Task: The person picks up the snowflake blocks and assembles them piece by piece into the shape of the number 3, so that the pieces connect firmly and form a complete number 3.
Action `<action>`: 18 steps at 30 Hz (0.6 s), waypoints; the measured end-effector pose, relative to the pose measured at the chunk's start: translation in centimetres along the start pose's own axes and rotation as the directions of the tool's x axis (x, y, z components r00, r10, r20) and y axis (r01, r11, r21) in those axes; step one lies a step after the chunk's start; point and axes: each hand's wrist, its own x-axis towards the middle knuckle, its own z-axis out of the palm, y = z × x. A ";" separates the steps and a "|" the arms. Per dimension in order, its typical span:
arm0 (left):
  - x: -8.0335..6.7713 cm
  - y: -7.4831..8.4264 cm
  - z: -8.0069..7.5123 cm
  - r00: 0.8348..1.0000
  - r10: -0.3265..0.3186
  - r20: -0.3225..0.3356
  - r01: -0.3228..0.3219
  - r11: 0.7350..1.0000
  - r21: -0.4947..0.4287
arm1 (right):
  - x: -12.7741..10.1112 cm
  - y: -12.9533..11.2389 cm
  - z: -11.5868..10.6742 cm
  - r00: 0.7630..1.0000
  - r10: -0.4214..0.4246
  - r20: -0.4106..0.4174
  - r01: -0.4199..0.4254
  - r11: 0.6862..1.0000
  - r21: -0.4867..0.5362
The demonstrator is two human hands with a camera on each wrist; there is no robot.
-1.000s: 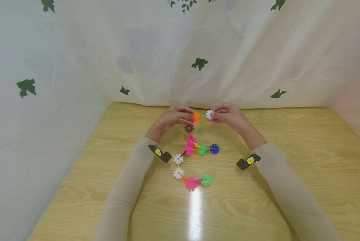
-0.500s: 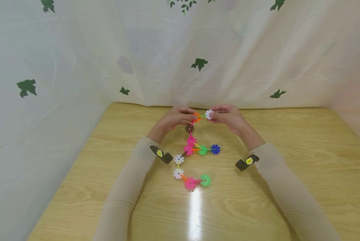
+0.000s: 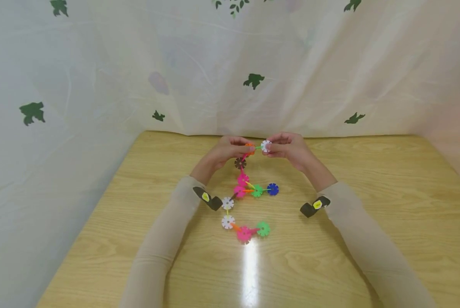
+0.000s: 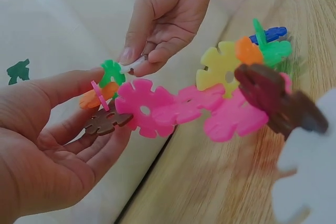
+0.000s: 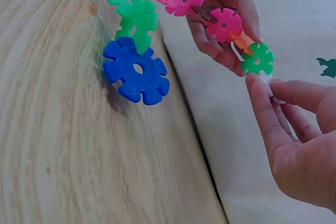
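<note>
A chain of colourful snowflake discs [image 3: 243, 188] lies on the wooden table [image 3: 368, 205], its far end lifted. My left hand [image 3: 242, 150] pinches the orange disc [image 3: 250, 147] at that end, seen close in the left wrist view as the orange disc [image 4: 95, 98] between thumb and fingers. My right hand [image 3: 271, 148] pinches a white disc [image 3: 266, 146], which is slotted onto a green disc [image 4: 111, 72] beside the orange one. In the right wrist view the green disc [image 5: 257, 59] sits just above my right fingertips [image 5: 258, 85]. A brown disc [image 3: 240, 163] hangs below.
The rest of the chain runs toward me: pink discs [image 3: 240, 191], a green disc [image 3: 257, 191], a blue disc [image 3: 273, 189], white discs [image 3: 227, 221] and a pink-green end [image 3: 263, 229]. A leaf-print curtain [image 3: 253, 81] hangs behind and to the left.
Both hands have drawn slightly together at the chain's far end. My left fingers now cover more of the orange disc, and the white disc sits a little further left.
</note>
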 end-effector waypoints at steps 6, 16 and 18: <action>0.0 0.0 0.3 1.000 -0.011 -0.029 0.009 0.999 -0.048 | 0.0 -0.1 0.1 1.000 -0.026 0.004 0.026 1.000 0.009; -0.2 0.1 0.7 0.997 0.018 -0.076 -0.020 0.999 -0.026 | -0.1 -0.2 -0.2 0.998 -0.058 0.003 0.058 0.997 -0.055; -0.2 0.1 0.7 0.997 0.021 -0.080 -0.023 0.999 -0.030 | -0.2 -0.3 -0.2 0.997 -0.071 0.007 0.071 0.996 -0.061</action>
